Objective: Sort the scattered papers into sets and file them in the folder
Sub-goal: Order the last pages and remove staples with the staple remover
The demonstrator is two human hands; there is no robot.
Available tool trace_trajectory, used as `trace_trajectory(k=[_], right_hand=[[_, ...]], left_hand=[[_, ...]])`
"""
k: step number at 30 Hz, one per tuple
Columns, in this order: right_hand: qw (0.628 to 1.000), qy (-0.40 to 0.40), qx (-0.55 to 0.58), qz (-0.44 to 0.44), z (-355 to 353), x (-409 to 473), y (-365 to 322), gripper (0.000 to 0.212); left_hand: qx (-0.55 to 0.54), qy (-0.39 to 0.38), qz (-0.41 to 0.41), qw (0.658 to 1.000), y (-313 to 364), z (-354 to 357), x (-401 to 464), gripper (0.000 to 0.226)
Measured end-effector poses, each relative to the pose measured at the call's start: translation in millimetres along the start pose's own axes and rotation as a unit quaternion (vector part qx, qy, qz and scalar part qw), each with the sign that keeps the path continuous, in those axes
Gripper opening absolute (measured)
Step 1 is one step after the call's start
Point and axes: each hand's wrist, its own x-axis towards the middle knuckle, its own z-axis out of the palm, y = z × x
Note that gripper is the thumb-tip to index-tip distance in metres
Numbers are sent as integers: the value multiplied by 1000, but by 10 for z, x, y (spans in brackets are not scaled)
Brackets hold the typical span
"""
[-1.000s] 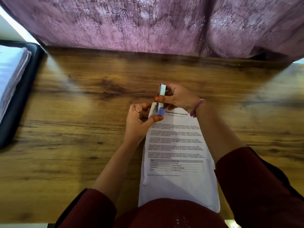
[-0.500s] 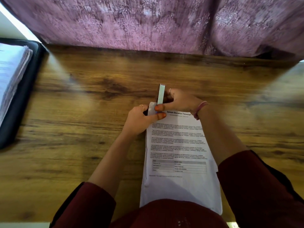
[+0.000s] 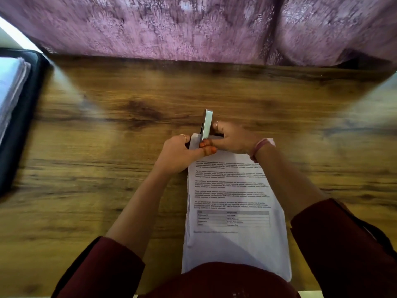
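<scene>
The stack of papers (image 3: 234, 211) lies on the desk (image 3: 107, 168) in front of the person, its near edge hidden by their clothing. The left hand (image 3: 178, 153) pinches its top left corner; the right hand (image 3: 232, 139) grips a stapler (image 3: 206, 125) there. The folder (image 3: 19, 108) is cut off at far left. A blurred purple curtain (image 3: 193, 26) hangs behind.

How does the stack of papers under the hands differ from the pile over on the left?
The stack lies bare on the wooden table in front of the person; the pile sits in a black folder at the table's left edge. The stack shows in full, its printed text readable as lines; the pile is cut off by the frame and blurred. Both hands work a stapler at the stack's top corner; nothing touches the pile. Both are white sheets.
</scene>
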Motion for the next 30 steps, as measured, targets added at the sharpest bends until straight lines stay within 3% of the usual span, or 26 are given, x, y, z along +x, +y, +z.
trace_trajectory(k=[7,10,16,22,30], right_hand=[[999,27,-32,-10,66,33,65,46],[997,47,-58,-16,100,41,82,42],[994,70,-78,-29,145,51,113,34],[993,68,-93,-29,168,84,147,36],[997,15,-74,-30,79,77,99,37]], left_hand=[[-62,-42,-52,996,50,-68,6,56],[-70,-37,-71,994,59,-60,4,44],[-73,-16,-73,994,70,-26,-4,42],[-71,-3,-58,996,70,-7,-5,46],[-77,-40,-41,995,90,-61,-55,42]])
